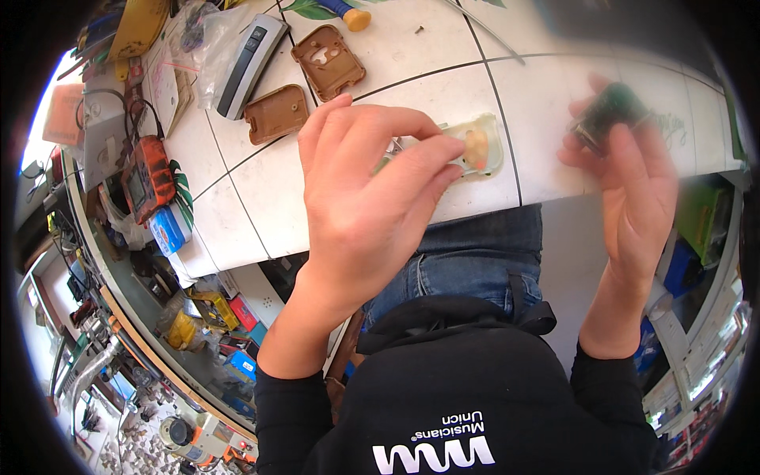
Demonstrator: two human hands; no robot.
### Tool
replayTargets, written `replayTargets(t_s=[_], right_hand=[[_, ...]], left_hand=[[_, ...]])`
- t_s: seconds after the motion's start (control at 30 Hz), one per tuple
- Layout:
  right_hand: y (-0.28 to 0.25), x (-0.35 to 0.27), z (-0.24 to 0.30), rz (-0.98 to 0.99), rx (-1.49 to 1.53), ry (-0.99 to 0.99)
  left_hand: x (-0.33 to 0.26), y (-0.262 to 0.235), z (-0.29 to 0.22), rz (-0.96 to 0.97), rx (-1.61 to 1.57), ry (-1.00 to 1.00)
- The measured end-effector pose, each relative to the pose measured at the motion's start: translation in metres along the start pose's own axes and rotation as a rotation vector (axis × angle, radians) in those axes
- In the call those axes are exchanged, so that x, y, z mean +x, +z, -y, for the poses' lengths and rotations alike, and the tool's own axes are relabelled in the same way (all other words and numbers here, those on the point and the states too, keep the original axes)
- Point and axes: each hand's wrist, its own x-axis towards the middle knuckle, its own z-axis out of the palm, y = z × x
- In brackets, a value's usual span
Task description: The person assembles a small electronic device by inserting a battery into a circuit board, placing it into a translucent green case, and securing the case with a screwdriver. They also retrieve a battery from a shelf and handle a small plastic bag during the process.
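My left hand [356, 162] is closed in a pinch, thumb and index tips together over a pale green plastic shell [494, 131] on the tiled tabletop. Whatever sits between those fingertips, if anything, is too small to make out. The hand hides the left part of the shell; peach-coloured patches show at its right end. Off to the right, my right hand [633, 162] grips a dark green circuit board [613, 111] between thumb and fingers, raised near the table's front edge. Motion blurs that hand and the board.
Two brown plastic casing halves [275, 117] lie behind my left hand, beside a grey-black handheld device [250, 67]. An orange multimeter [150, 178] and a blue box [167, 230] stand at the left edge. A blue-handled tool [347, 13] and a thin metal rod [491, 36] lie farther back.
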Motion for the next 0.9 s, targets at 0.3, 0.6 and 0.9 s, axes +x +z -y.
replayTargets(t_s=[0.3,0.6,0.9], right_hand=[[-0.001,0.001,-0.002,0.014,-0.003,0.002],[-0.002,0.0,-0.002,0.019,-0.021,-0.012],[-0.001,0.0,-0.002,0.009,-0.019,-0.011]], left_hand=[[0.008,0.011,-0.005,0.081,0.076,-0.062],[-0.004,0.011,0.0,-0.012,0.068,0.093],[-0.008,0.012,0.001,0.022,0.082,0.086]])
